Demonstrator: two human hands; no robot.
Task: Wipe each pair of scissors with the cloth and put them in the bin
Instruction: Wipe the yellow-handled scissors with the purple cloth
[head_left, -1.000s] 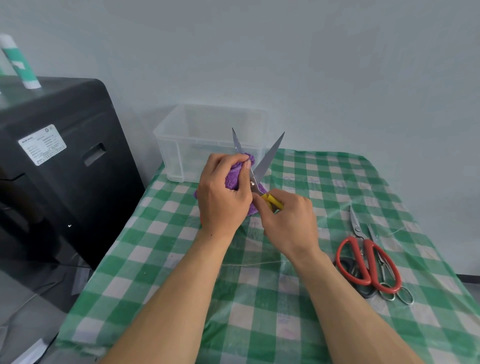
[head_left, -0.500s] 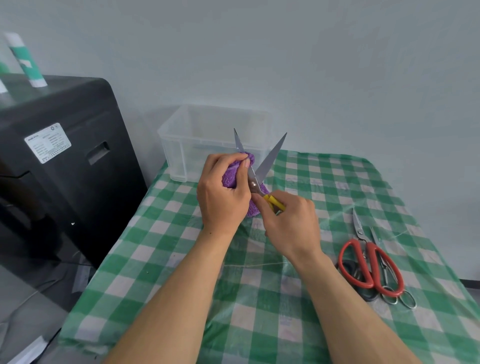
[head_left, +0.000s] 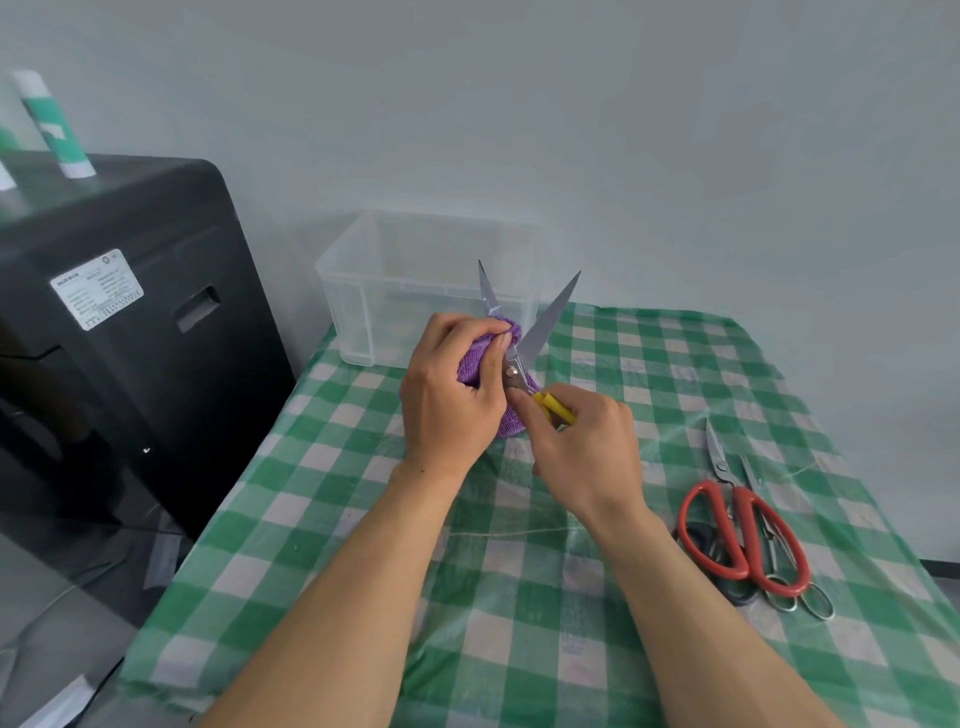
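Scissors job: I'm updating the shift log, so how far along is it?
Done: nothing that shows; no scissors can be made out in the clear bin. In hand: the left hand wraps the purple cloth round one blade of the open yellow-handled scissors, which the right hand holds. Left: the red-handled scissors and a metal pair lie stacked on the tablecloth.

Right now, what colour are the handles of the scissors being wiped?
Yellow handles, clearest in the head view, gripped by the right hand.
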